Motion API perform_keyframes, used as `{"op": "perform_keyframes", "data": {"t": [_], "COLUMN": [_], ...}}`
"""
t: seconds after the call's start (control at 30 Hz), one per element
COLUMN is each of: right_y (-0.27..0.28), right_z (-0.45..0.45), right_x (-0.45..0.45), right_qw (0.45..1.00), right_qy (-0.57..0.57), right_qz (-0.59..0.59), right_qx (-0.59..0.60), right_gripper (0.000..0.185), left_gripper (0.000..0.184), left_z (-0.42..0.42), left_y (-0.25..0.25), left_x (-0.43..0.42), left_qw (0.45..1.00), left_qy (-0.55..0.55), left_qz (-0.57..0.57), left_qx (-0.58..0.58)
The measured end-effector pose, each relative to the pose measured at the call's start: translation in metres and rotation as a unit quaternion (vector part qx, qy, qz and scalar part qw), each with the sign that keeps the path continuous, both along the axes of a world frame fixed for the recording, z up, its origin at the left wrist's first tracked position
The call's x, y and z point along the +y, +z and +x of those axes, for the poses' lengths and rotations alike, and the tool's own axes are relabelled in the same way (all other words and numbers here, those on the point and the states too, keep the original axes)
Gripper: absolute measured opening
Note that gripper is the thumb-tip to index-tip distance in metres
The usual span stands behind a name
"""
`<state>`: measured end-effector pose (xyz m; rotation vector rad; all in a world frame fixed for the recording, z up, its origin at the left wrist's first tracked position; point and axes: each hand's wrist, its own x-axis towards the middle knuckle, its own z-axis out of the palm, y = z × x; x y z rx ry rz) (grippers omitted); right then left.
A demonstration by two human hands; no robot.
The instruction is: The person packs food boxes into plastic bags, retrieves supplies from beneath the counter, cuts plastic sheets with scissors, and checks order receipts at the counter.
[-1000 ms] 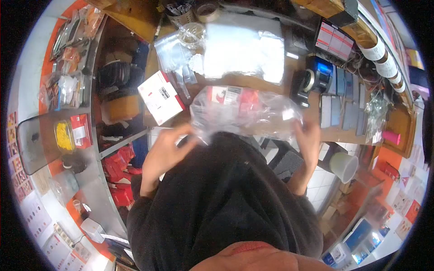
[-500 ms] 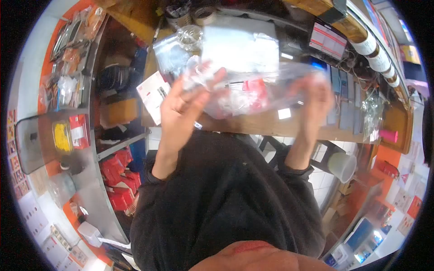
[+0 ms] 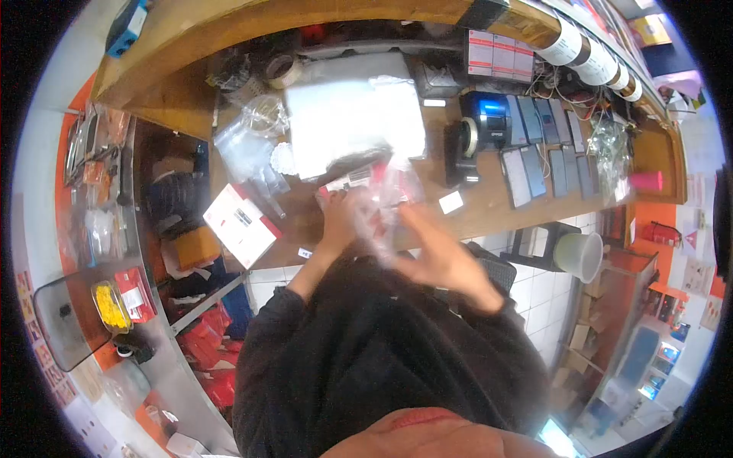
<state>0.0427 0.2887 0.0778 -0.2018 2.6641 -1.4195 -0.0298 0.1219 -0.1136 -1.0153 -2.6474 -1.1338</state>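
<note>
Near the desk's front edge, a clear plastic bag is bunched around a red-and-white packet. My left hand holds the packet's left side, its fingers partly hidden by the plastic. At the bag's right side is my right hand, blurred, with thumb and fingers spread apart beside the plastic. A white and red box lies to the left of my left hand. Behind the bag is a stack of shiny clear plastic sleeves.
Tape rolls and plastic bags are at the desk's back left. A blue-lit device, a tape dispenser and several phones stand or lie at the right. A white bin is below the desk's right edge.
The view has turned toward the right side of the desk. The bag, stretched wide between my hands before, is now bunched, and my hands have come closer together.
</note>
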Motion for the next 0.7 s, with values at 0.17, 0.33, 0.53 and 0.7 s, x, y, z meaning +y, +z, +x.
{"op": "perform_keyframes", "data": {"t": [0.17,0.33,0.53,0.7], "right_y": [0.005,-0.135,-0.178,-0.175], "right_z": [-0.012,-0.044,-0.069,-0.074], "right_x": [0.109,0.072,-0.003,0.005], "right_qw": [0.978,0.971,0.963,0.974], "right_qy": [-0.081,0.061,0.199,0.22], "right_qz": [0.19,0.23,0.152,-0.041], "right_qx": [-0.003,0.035,0.105,0.017], "right_gripper": [0.083,0.075,0.059,0.049], "left_gripper": [0.025,0.025,0.064,0.063], "left_z": [-0.015,-0.007,-0.023,-0.031], "left_y": [-0.01,0.009,0.058,0.034], "left_x": [-0.002,0.027,0.011,0.025], "left_qw": [0.98,0.994,0.98,0.856], "left_qy": [-0.068,-0.086,-0.149,-0.006], "left_qz": [-0.084,-0.01,0.111,0.198], "left_qx": [-0.164,-0.066,-0.07,-0.478]}}
